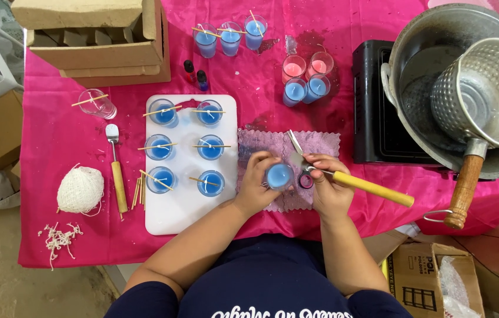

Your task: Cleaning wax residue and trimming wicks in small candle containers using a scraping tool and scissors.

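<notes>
A ball of string (80, 189) and cut string scraps (58, 237) are lying at the left edge of the bench (55, 141), beside a small spatula (116, 174) and a bundle of sticks (139, 191). On the white board (176, 215), six blue candles (160, 147) are sitting in rows, each with a stick across the rim, apparently keeping the wick centred. The left hand (255, 187) is wrapping its fingers around a blue candle glass (279, 175) over the purple cloth (320, 144), holding it steady. The right hand (327, 187) is gripping scissors (298, 150) with blades open just above the glass, a yellow-handled tool (373, 188) also resting across its fingers. At far right, a pot (491, 94) is sitting inside a larger pan (414, 53) on the black stove (370, 106).
</notes>
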